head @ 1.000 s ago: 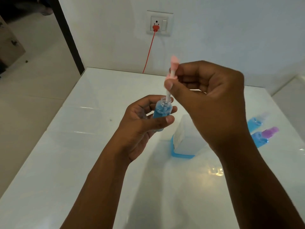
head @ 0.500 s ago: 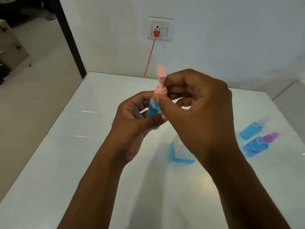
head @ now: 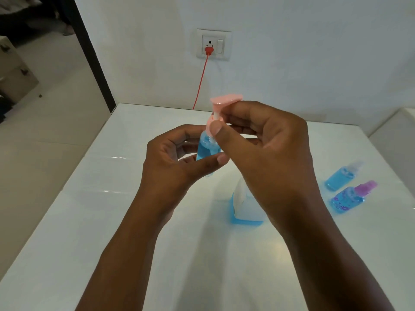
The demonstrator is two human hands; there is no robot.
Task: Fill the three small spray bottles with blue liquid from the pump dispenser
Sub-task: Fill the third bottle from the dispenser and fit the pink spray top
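Observation:
My left hand (head: pixel 177 160) grips a small clear bottle of blue liquid (head: pixel 205 147), upright above the white table (head: pixel 112 221). On its neck sits a pink spray cap (head: pixel 221 108), pinched by the thumb and fingers of my right hand (head: pixel 267 153). Behind my right hand stands the pump dispenser (head: pixel 242 207), mostly hidden, with a little blue liquid at its base. Two more small bottles of blue liquid lie on the table at the right: one with a clear cap (head: pixel 341 178), one with a purple cap (head: pixel 352 197).
A red cable (head: pixel 201 81) runs from a wall socket (head: pixel 213 44) down behind the table's far edge. The table's left edge drops to a tiled floor (head: pixel 49 131). A white ledge (head: pixel 397 131) rises at the far right.
My right hand lowered the pink spray cap with its tube into the bottle, then turned it on the neck. Both hands rose slightly.

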